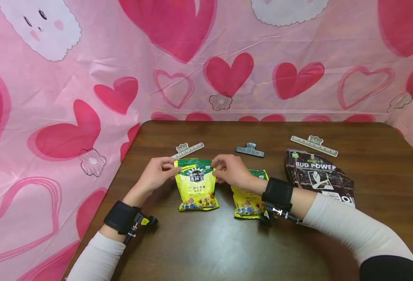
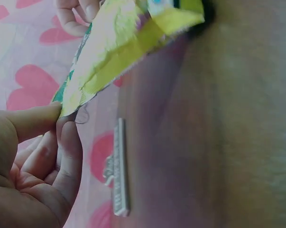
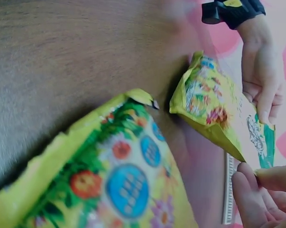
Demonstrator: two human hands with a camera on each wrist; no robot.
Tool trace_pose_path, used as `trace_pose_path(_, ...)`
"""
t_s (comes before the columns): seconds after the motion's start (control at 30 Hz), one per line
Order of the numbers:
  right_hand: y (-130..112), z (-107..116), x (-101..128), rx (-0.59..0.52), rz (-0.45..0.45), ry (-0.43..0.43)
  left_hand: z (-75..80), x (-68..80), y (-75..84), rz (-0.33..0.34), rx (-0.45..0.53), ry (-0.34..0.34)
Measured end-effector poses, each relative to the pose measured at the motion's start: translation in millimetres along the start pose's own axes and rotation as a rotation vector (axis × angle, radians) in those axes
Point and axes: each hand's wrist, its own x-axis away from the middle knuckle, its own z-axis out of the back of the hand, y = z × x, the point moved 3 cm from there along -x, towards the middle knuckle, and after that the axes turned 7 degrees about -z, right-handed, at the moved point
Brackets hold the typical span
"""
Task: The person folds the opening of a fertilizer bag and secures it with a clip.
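Note:
A yellow and green fertilizer bag (image 1: 196,193), printed with flowers, stands at the left of the table. My left hand (image 1: 154,174) pinches its top left corner between thumb and fingers. At its top right corner, my right hand (image 1: 232,170) pinches the edge in the same way. The left wrist view shows the thumb and finger of the left hand (image 2: 41,161) on the bag's edge. A second yellow bag (image 1: 244,203) of the same print sits to the right, partly hidden behind my right hand and wrist.
A dark bag marked BUD POWER (image 1: 319,175) lies at the right, partly covered by my right arm. Behind the bags lie a left pale clip (image 1: 189,150), a dark clip (image 1: 250,150) and a right pale clip (image 1: 314,145). Heart-printed cloth hangs behind the wooden table (image 1: 206,242).

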Motion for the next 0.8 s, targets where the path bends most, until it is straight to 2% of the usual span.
trace_pose_path(0.17,-6.0,8.8,1.7,-0.004,0.047,0.037,4.8,-2.0,11.8,-0.032,0.012,0.03)
trace_pose_path(0.5,-13.3,22.8,5.8,0.061,0.159,0.116,9.8,-6.1,26.6,-0.109,0.013,0.071)
trace_pose_path(0.67,-16.2,26.1,9.2,0.114,0.233,0.184,11.6,-7.9,28.6,-0.171,0.03,0.099)
trace_pose_path(0.8,-16.0,25.5,11.0,0.12,0.263,0.189,11.8,-6.3,26.3,-0.198,0.037,0.109)
